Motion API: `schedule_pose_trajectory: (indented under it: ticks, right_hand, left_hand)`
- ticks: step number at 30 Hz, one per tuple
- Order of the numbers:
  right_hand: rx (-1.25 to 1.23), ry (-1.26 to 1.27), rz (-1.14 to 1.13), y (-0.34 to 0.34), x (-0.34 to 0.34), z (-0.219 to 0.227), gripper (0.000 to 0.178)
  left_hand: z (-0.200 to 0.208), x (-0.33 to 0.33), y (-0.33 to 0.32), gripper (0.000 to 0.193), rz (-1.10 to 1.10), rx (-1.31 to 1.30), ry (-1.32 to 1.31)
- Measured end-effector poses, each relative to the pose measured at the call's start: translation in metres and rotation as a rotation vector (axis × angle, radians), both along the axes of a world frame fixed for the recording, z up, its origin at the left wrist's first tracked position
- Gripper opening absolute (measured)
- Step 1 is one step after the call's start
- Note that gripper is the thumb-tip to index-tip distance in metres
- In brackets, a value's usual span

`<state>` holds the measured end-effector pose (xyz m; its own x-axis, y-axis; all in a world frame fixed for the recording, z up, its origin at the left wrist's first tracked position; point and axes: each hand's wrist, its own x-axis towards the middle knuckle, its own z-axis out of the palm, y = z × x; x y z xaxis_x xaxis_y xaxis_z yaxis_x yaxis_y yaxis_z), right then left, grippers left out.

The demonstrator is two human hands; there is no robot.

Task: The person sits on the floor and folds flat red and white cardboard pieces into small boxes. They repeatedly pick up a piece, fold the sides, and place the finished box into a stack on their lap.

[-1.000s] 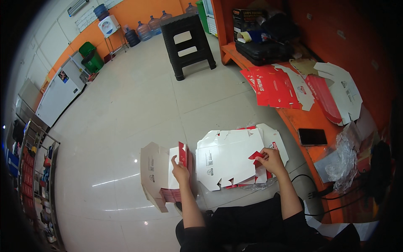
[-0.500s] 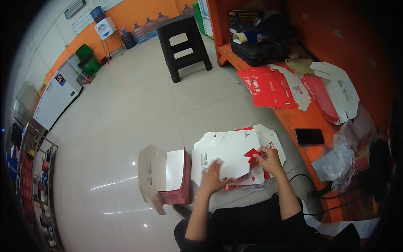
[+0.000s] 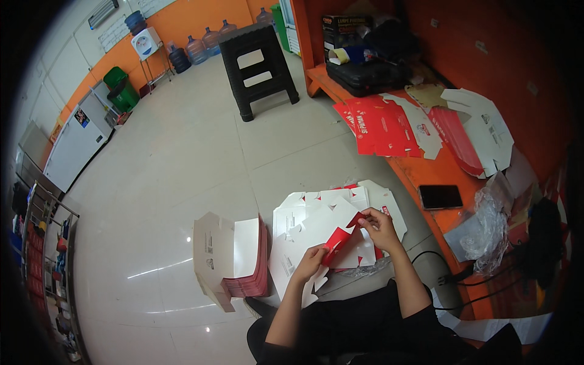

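Note:
Both my hands grip the near edge of a flat cardboard box blank (image 3: 325, 219), white on its upper face and red where flaps turn up. My left hand (image 3: 310, 261) closes on the left end of a raised red flap. At the flap's other end, my right hand (image 3: 378, 230) pinches a red corner between thumb and fingers. Beneath the blank lies a pile of more white and red blanks (image 3: 389, 204) on the floor. To the left stands a neat stack of folded cartons (image 3: 248, 249), with an opened-out white blank (image 3: 213, 252) leaning along its side.
An orange bench (image 3: 426, 182) runs along the right, bearing red blanks (image 3: 386, 128), a black phone (image 3: 440, 196), clear plastic wrap (image 3: 490, 237) and a black case (image 3: 368, 76). A black cable (image 3: 435, 255) hangs by its edge. Farther off stands a black stool (image 3: 258, 70).
My left hand has gone from lying spread on the white blank to gripping its near edge. The blank has turned and tilted, showing more red flap. My right hand has kept its hold.

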<state>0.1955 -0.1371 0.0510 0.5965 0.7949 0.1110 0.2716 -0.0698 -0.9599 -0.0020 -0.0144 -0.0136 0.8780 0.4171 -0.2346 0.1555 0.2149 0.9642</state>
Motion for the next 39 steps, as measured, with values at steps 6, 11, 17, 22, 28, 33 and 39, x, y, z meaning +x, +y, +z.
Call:
schedule_pose_trajectory:
  ticks: [6, 11, 17, 22, 28, 33, 39]
  right_hand:
    - [0.144, -0.184, 0.074, 0.003, -0.009, 0.024, 0.015]
    - [0.084, -0.45, 0.139, -0.001, -0.029, 0.041, 0.015]
    - [0.096, -0.575, 0.234, 0.001, -0.033, 0.032, 0.015]
    - [0.026, -0.572, 0.287, -0.004, -0.038, 0.03, 0.014]
    - [0.153, -0.618, 0.159, -0.004, -0.063, 0.05, 0.021]
    - [0.147, 0.694, 0.495, -0.045, -0.15, 0.048, 0.057]
    - [0.252, 1.889, 0.345, -0.013, -0.218, 0.06, 0.063]
  left_hand:
    - [0.003, -0.001, -0.002, 0.041, -0.011, -0.379, 0.043]
    - [0.024, -0.003, -0.005, 0.044, -0.116, -0.125, 0.085]
    - [0.03, -0.007, -0.001, 0.033, -0.104, 0.157, 0.064]
    - [0.047, -0.008, -0.002, 0.03, -0.15, 0.296, 0.14]
    - [0.052, -0.013, 0.003, 0.034, -0.035, 0.206, 0.013]
    - [0.083, -0.015, 0.005, 0.045, 0.331, -0.396, -0.281]
    - [0.11, -0.029, 0.004, 0.04, 0.549, -0.209, -0.464]
